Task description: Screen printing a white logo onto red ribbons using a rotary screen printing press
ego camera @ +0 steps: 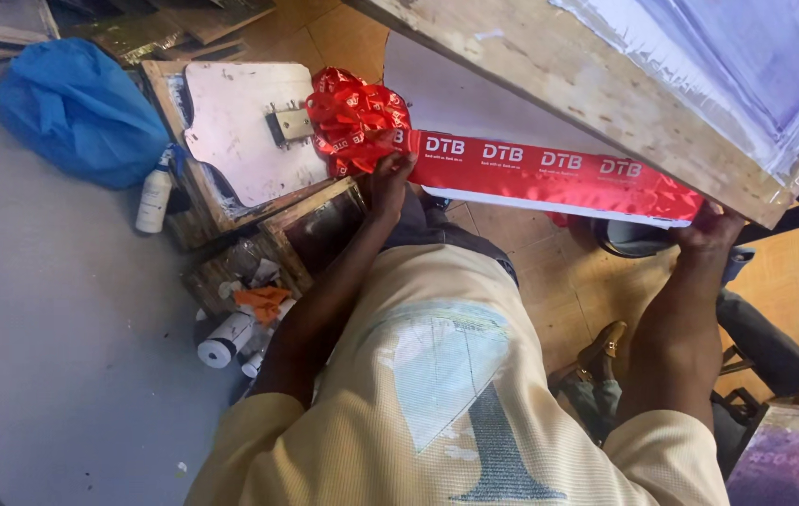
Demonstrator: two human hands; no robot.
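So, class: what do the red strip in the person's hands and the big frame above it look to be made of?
Red strip: likely satin-like ribbon fabric, glossy, bunching into crinkled folds by the left hand; the right hand holds its other end.
Frame: bare wood, rough, grain showing, smeared with pale paint.

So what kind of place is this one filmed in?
Most likely a small screen-printing workshop. A wooden printing frame hangs over a red ribbon stretched between the left hand and right hand, and bottles and a blue plastic bag lie on the grey floor.
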